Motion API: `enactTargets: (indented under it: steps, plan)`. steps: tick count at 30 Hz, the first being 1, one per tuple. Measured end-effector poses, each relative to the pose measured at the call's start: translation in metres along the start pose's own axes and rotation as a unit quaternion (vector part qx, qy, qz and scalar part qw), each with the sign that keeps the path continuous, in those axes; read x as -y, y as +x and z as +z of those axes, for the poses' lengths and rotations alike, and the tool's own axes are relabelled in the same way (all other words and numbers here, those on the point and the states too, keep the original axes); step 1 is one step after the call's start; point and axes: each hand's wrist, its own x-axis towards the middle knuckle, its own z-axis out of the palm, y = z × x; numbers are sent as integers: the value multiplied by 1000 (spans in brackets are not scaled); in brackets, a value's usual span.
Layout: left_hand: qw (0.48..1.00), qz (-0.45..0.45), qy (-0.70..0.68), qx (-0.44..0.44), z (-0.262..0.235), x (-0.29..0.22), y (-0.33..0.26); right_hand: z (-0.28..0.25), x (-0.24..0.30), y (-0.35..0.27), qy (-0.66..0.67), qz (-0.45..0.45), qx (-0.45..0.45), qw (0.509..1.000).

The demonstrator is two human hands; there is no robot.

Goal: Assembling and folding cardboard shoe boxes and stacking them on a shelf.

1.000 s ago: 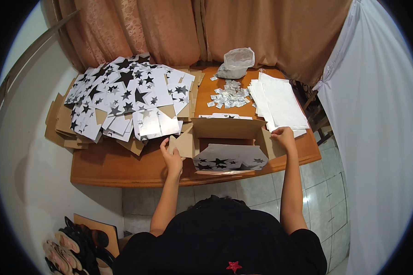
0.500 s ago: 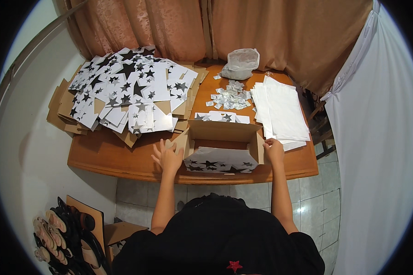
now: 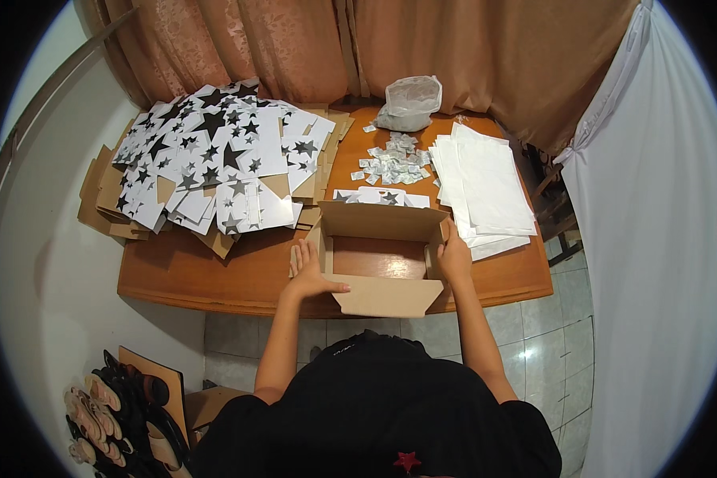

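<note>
A cardboard box (image 3: 386, 221) stands at the table's front edge, brown inside, with its top open. The table top shows through its open bottom. Its near flap (image 3: 390, 298) is folded outward toward me, brown face up. My left hand (image 3: 306, 272) holds the near left corner, fingers stretched along the left side and thumb on the near flap. Around the right side is my right hand (image 3: 452, 253), its fingers near the far right corner. Just behind the box lies a white piece printed with stars (image 3: 382, 197), partly hidden by the far wall.
Flat star-printed cardboard sheets (image 3: 215, 159) are piled at the table's left. Small clear sachets (image 3: 394, 162) lie scattered before a translucent bag (image 3: 409, 105). White paper sheets (image 3: 486, 183) are stacked at the right. Shoes (image 3: 111, 410) stand on the floor at lower left.
The near flap, upright with its star print showing, now lies folded outward. Both hands have shifted onto the box's sides, my right hand moving farther back.
</note>
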Motion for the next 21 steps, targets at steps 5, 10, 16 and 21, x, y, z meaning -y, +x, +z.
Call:
enactTargets:
  steps: [5, 10, 16, 21]
  plan:
    - [996, 44, -53, -58, 12, 4, -3, 0, -9, 5, 79, -52, 6, 996]
    - [992, 53, -56, -96, 13, 0, -6, 8, -34, 8, 155, -136, 38, 978]
    - [989, 122, 23, -84, -5, -18, -15, -10, -29, -10, 92, -148, 76, 982]
    - [985, 126, 114, -41, 11, -38, 4, -3, -35, -9, 73, -160, 85, 981]
